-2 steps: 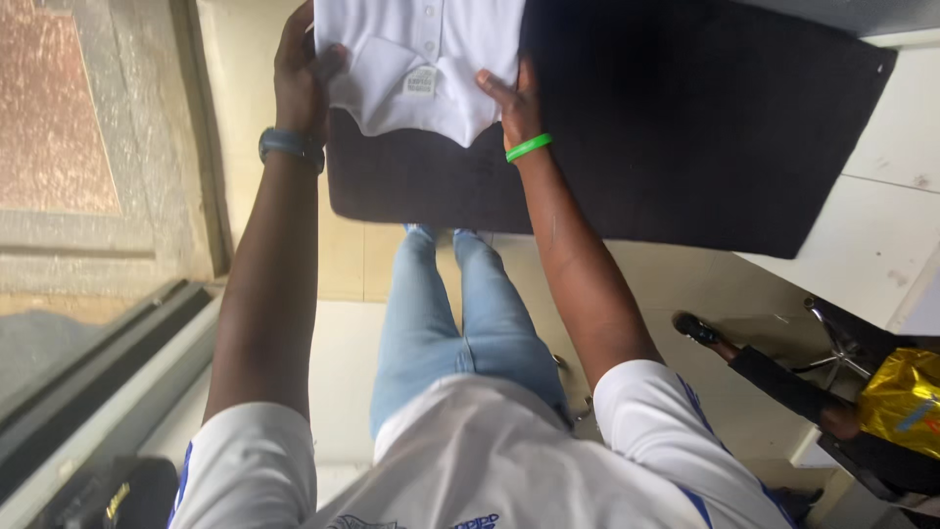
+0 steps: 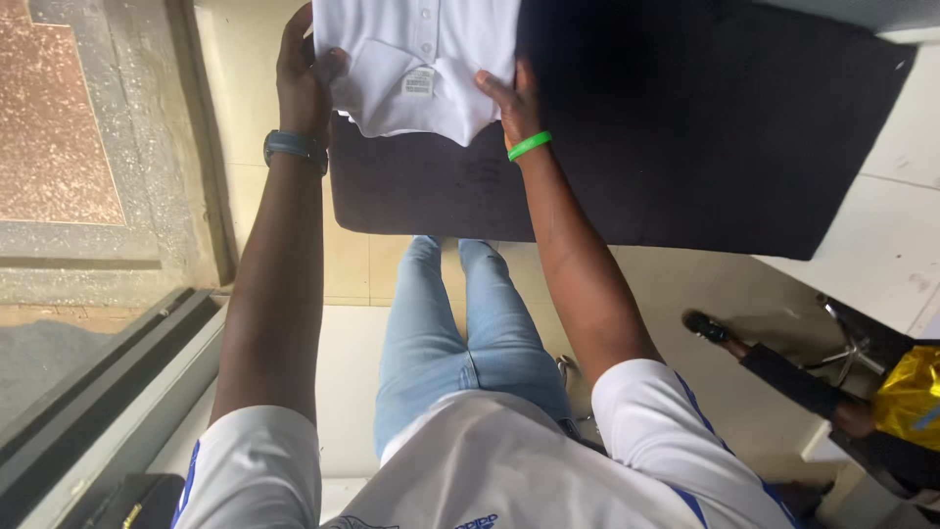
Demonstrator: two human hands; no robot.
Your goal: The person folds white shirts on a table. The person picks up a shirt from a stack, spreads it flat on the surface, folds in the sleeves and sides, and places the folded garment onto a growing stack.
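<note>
Left hand: you are gripping the left edge of the white shirt (image 2: 416, 69) with your left hand (image 2: 304, 78), thumb lying on top of the cloth, the other fingers tucked behind it; a dark blue watch (image 2: 294, 147) is sitting on that wrist.
Right hand: your right hand (image 2: 514, 98) is pressing flat on the shirt's right edge, fingers spread across the cloth and not curled; a green wristband (image 2: 530, 146) is circling the wrist.
Shirt: it is lying folded on the near left part of the black mat (image 2: 705, 127), between your two hands, collar and a small label facing up, buttons running up the front, top end cut off by the frame.
Mat: it is covering a white table (image 2: 881, 255), with the shirt's lower edge just short of the mat's near edge.
Below: your blue jeans (image 2: 460, 343) are showing under the mat's edge, over a pale tiled floor (image 2: 348, 264).
Right side: a yellow bag (image 2: 911, 397) is sitting beside a dark chair (image 2: 822, 382), well apart from your hands.
</note>
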